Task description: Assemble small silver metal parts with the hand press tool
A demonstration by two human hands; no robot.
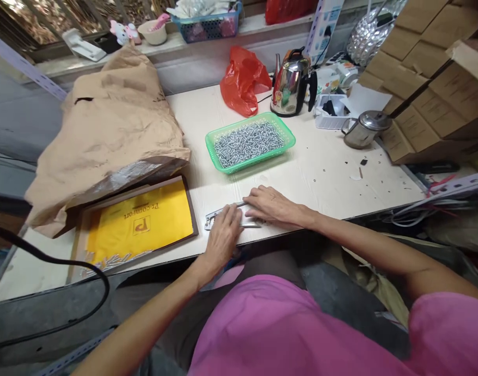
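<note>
At the table's front edge lies a flat, silvery metal fixture (212, 219), long and narrow, with small dark details at its left end. My left hand (225, 228) lies across its middle, fingers close together and curled down onto it. From the right, my right hand (271, 206) reaches over the other end with its fingers stretched out and slightly apart, the fingertips at the metal. Both palms and the underside of the fingers are hidden. Beyond the hands stands a green plastic basket (234, 168) full of small silvery metal pins (250, 142).
Left is a shallow box (190, 209) with a yellow sheet (160, 219) and several metal pins; behind it, a large brown paper sack (114, 120). A kettle (291, 86), red bag (242, 81), metal cup (362, 133) and cartons (430, 104) line the back and right.
</note>
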